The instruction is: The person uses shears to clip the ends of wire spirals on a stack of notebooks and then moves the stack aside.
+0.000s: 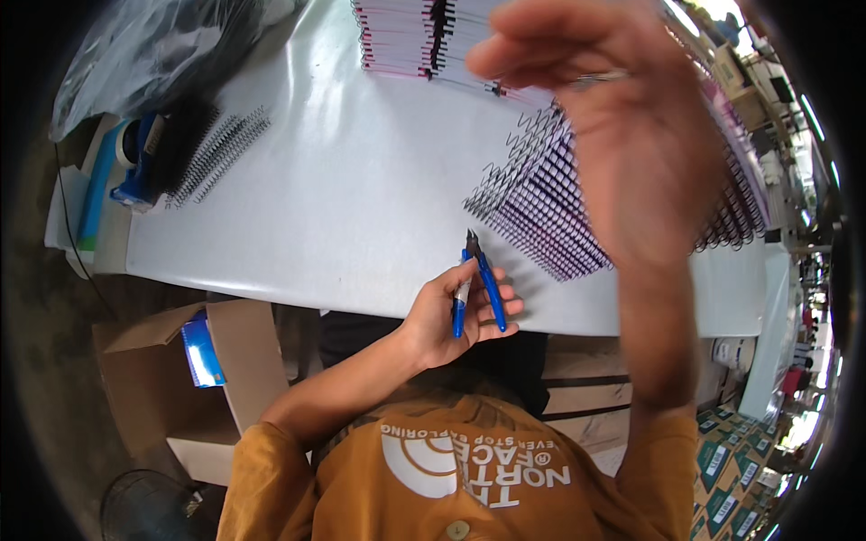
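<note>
My left hand (449,311) holds a pair of small blue-handled wire nippers (487,287) just off the table's near edge. Their dark jaws point away from me and the two handles are spread. The thumb lies over one handle, with the fingers behind. Raised high on the right, my right hand (631,153) is blurred by motion, its fingers reaching out leftward with nothing visible in them. A ring (599,78) shows on it. Beneath and beside that hand sits a stack of purple spiral-bound books (550,207), partly hidden, with dark wire coils sticking out past its left edge.
On the white table (343,198), another coil-bound stack (397,41) with pink edges stands at the back. Loose wire coils (225,149) lie left, near a tape dispenser (135,176) and clear plastic wrap (171,54). Below left, an open cardboard box (162,379) contains a blue book (203,352).
</note>
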`<state>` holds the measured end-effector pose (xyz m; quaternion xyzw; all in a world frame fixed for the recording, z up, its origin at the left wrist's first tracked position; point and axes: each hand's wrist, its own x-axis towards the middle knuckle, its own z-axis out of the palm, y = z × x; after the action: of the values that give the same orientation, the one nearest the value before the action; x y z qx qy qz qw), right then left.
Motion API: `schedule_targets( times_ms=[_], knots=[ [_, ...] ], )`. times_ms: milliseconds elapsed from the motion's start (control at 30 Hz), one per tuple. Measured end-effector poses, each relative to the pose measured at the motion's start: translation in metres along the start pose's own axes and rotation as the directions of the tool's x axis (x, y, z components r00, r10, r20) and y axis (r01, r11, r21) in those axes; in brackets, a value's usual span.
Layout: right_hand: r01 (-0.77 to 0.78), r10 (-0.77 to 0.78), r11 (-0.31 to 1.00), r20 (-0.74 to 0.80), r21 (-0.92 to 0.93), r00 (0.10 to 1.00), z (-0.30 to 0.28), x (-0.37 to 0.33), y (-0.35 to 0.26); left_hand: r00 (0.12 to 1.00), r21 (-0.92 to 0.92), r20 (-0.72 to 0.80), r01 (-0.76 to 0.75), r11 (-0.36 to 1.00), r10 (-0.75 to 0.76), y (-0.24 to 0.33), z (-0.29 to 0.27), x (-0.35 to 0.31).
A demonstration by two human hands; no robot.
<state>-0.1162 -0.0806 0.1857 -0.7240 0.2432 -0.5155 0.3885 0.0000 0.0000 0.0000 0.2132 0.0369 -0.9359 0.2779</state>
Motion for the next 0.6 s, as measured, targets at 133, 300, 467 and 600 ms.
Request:
schedule_targets(
  times_ms=[133, 300, 467, 600],
  knots=[
    [-0.167, 0.281, 0.857, 0.17, -0.487, 0.944, 0.033, 0.017, 0.046, 1.0, 0.031, 0.014, 0.025, 0.999, -0.025, -0.001, -0.008, 0.016],
    [0.145, 0.862, 0.127, 0.181, -0.981, 0.473, 0.051, 0.012, 0.101, 1.0, 0.07, 0.004, 0.008, 0.998, -0.008, 0.004, -0.006, 0.022],
    [0.279, 0.972, 0.052, 0.113, -0.959, 0.207, 0.045, 0.001, 0.134, 0.999, 0.085, 0.028, 0.023, 0.996, -0.026, 0.011, -0.01, 0.025],
    [0.293, 0.975, 0.029, 0.092, -0.956, 0.204, 0.048, -0.006, 0.141, 0.998, 0.145, -0.053, 0.05, 0.988, -0.043, 0.013, -0.003, 0.018]
  ],
)
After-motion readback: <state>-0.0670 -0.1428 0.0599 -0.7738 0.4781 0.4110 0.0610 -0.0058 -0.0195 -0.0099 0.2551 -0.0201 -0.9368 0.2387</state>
